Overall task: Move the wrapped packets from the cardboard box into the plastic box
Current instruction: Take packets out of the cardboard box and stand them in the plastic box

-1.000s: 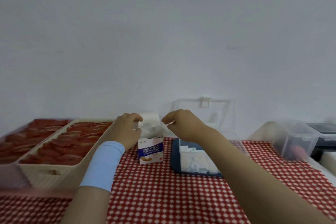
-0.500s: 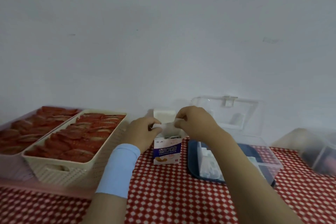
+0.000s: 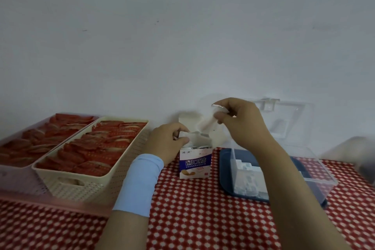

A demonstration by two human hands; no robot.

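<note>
hands are both busy at the far edge of my view. my left hand, a pale blue wristband on its wrist, curls its fingers on the open top of the cardboard box, which stands upright on the red-checked desk. whether it pinches a flap or a packet there, i can't tell. my right hand is raised above and just right of the box, thumb and fingers pinching one white wrapped packet that hangs down towards the opening. right of the box, the clear plastic box sits on a blue tray, its lid up against the wall, with white packets stacked in its left part. on my left, a cream basket and a pink basket hold red wrappers.
</note>
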